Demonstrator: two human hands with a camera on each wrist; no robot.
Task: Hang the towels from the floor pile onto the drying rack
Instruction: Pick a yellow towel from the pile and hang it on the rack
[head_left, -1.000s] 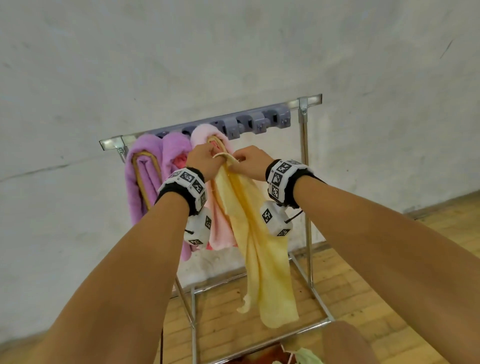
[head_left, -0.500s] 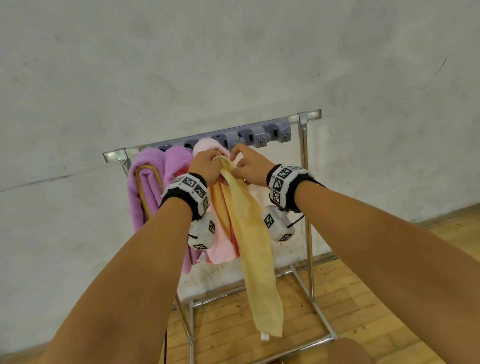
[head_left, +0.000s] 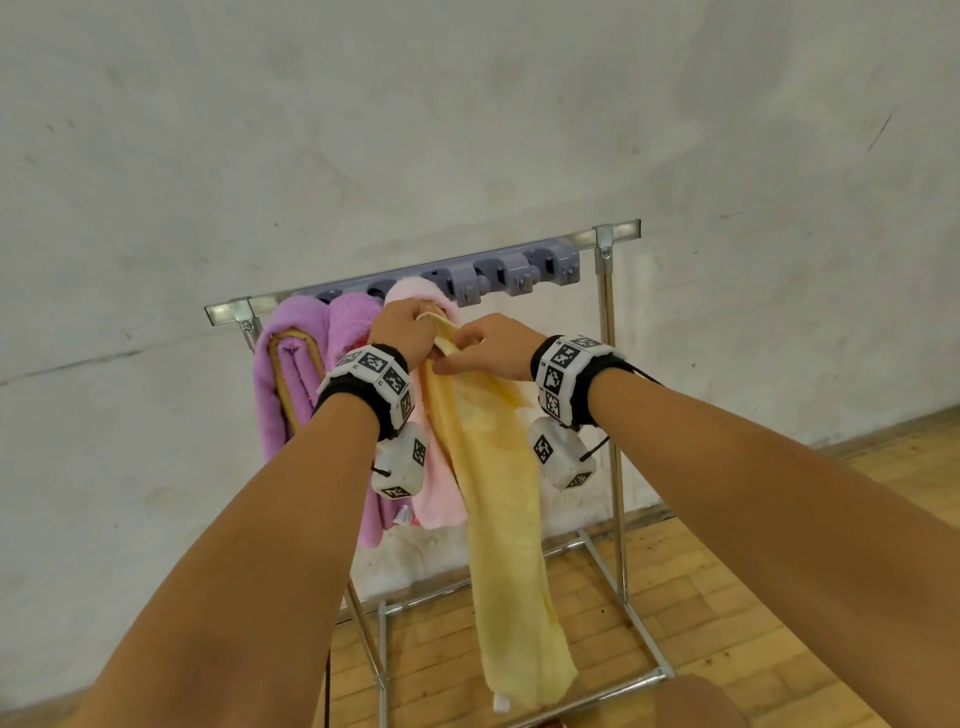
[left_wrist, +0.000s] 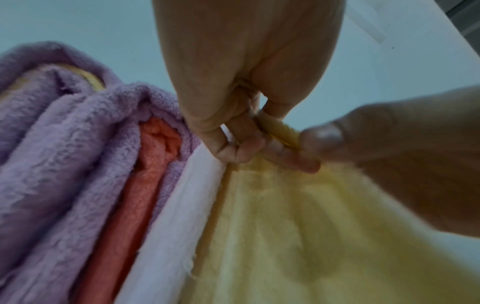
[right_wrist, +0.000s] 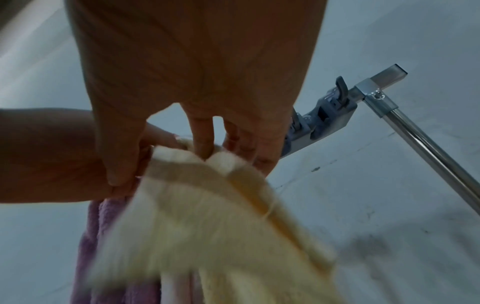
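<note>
A yellow towel (head_left: 506, 525) hangs long and narrow in front of the drying rack (head_left: 608, 244). My left hand (head_left: 402, 332) pinches its top edge by the rack's top bar, and my right hand (head_left: 491, 348) grips the same edge just to the right. In the left wrist view my left hand (left_wrist: 246, 144) curls round the yellow towel (left_wrist: 298, 226) hem. In the right wrist view my right hand (right_wrist: 207, 148) holds the bunched yellow towel (right_wrist: 207, 216). Purple towels (head_left: 296, 374) and a pink towel (head_left: 439, 483) hang on the rack to the left.
Grey clip holders (head_left: 514, 273) line the rack's top bar, the ones to the right of my hands bare. A grey wall stands close behind. The rack's steel base frame (head_left: 639, 608) rests on a wood-block floor (head_left: 779, 561). My knee (head_left: 696, 701) shows at the bottom edge.
Both hands have spread the yellow towel's top edge a little wider at the bar. The towel now hangs straighter and longer, and the view has tilted up slightly.
</note>
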